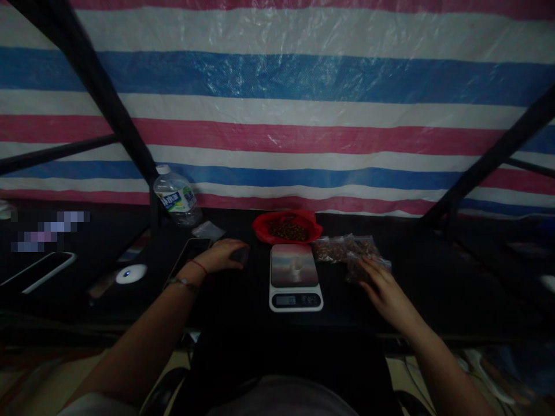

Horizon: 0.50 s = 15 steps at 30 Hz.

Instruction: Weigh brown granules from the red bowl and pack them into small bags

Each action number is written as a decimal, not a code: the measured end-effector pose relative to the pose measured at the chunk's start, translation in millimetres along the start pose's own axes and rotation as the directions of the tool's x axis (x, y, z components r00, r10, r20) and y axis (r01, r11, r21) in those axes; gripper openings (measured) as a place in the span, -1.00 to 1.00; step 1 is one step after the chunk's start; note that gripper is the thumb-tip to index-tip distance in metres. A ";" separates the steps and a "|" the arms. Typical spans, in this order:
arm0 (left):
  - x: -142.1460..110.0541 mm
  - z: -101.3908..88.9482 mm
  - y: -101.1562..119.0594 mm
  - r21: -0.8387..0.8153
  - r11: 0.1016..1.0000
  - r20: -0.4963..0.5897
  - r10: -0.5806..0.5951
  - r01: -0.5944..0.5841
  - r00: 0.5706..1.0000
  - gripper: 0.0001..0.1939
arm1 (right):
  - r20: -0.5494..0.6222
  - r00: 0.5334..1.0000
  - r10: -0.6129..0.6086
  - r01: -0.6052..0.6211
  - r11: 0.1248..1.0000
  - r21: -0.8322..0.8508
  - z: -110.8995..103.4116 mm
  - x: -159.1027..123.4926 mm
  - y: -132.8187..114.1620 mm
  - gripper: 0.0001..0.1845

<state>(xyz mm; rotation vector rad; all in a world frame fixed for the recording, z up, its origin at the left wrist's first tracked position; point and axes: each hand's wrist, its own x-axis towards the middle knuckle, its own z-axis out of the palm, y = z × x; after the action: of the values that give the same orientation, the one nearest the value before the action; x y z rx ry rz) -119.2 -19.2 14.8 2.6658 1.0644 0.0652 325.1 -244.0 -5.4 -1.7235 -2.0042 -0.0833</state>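
Left hand (220, 255) clamped on a dark object (241, 255), right hand (387, 287) on a bag (353, 270), its grip unclear, scale (284, 274) between the hands.

A thin, bright red cord bracelet (198, 266) circles the left wrist, just behind the ungloved left hand (219, 254); beside it, further up the arm, sits a thicker, dark bracelet with paler bead-like pieces (184, 283); a pale, whitish cloth sleeve (99, 405) ends above the left elbow; the right forearm (442, 346) is bare; a dim, greyish cloth top (286, 396) covers the torso, its weave too dark to tell.
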 end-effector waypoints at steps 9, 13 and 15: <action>-11.7 14.0 6.9 -0.145 0.989 -0.131 -0.045 0.026 0.990 -0.40 | -0.016 0.996 -0.091 0.092 0.993 0.072 11.6 28.3 -28.7 -0.50; -12.5 13.7 9.7 -0.197 0.980 -0.154 -0.072 0.041 0.985 -0.36 | -0.138 0.960 -0.246 0.264 0.956 0.132 -17.1 55.8 -70.5 -0.69; -10.4 11.6 10.1 -0.231 0.972 -0.148 -0.081 0.045 0.986 -0.30 | -0.192 0.927 -0.322 0.362 0.903 0.231 -39.3 59.5 -91.8 -0.74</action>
<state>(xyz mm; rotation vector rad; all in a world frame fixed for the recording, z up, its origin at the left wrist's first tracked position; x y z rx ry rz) -118.4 -36.0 6.9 2.4514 1.1139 0.3666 246.4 -222.1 77.2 -1.1544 -2.0784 -0.0591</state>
